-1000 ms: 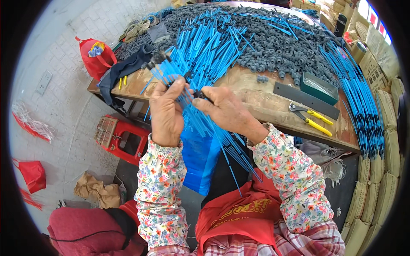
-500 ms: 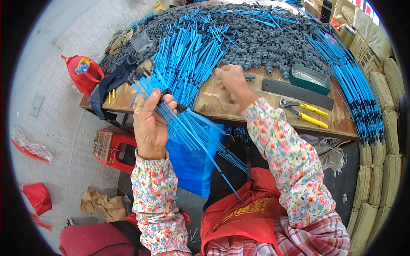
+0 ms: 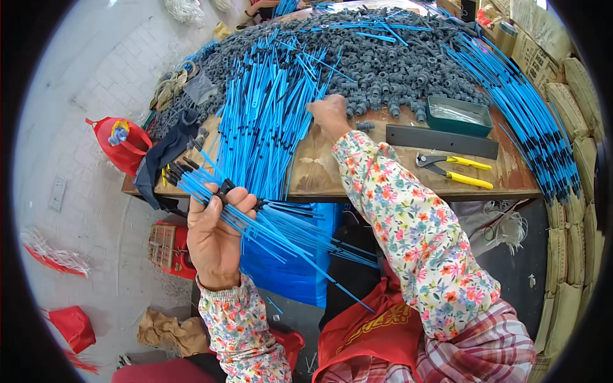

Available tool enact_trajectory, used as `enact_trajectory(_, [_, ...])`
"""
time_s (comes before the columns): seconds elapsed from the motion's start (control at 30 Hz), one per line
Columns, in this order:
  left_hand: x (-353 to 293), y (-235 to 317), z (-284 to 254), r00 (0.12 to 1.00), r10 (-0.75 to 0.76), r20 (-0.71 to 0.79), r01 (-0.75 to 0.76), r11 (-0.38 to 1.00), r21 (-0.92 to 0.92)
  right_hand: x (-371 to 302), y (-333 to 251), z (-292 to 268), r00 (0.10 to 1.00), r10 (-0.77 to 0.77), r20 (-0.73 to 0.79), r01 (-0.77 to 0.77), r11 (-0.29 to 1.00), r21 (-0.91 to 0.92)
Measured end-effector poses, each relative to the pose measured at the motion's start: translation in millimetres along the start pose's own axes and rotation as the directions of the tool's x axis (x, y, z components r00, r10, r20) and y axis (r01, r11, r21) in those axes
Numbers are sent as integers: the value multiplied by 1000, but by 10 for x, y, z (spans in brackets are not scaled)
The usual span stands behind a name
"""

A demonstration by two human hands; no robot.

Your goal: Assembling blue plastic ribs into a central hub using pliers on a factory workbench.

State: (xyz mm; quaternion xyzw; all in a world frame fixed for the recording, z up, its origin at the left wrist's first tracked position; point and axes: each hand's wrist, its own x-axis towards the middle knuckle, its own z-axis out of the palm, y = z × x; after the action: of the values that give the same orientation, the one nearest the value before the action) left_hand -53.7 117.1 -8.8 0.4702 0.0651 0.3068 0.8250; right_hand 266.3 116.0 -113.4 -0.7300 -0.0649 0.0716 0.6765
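- The left hand [image 3: 214,239] is closed in a fist-like grip on a bundle of blue tubes [image 3: 255,220] with black tips, held in the air just off the near edge of the counter [image 3: 357,175].
- The bundle's long axis runs from far left, where the black tips fan out above the thumb, to near right, where the loose ends splay down over a blue bag [image 3: 294,274].
- The right hand [image 3: 329,115] is stretched out far over the counter, fingers curled at the right edge of the loose pile of blue tubes [image 3: 265,121] (whether they pinch a tube I cannot tell).
- That pile lies far and slightly right of the left hand, its tubes running mostly near to far; the right hand is plainly the nearer one.
- Beyond lie grey fittings [image 3: 396,70]; to the right, a green tray [image 3: 461,116] and yellow-handled pliers [image 3: 456,171].
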Motion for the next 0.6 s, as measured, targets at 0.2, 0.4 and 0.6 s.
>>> enact_trajectory(0.2, [122,-119,-132,992,-21,125,51,969,-240,-185,-221,-592,972,-228,-63,234,962,138])
enact_trajectory(0.4, [197,-128,-28,991,6,133,8,995,-103,-431,-601,-1212,953,-299,40,189,695,693])
enact_trajectory(0.6, [219,-99,144,1000,-7,12,7,999,40,-554,-1181,-2020,836,-486,-257,539,637,551])
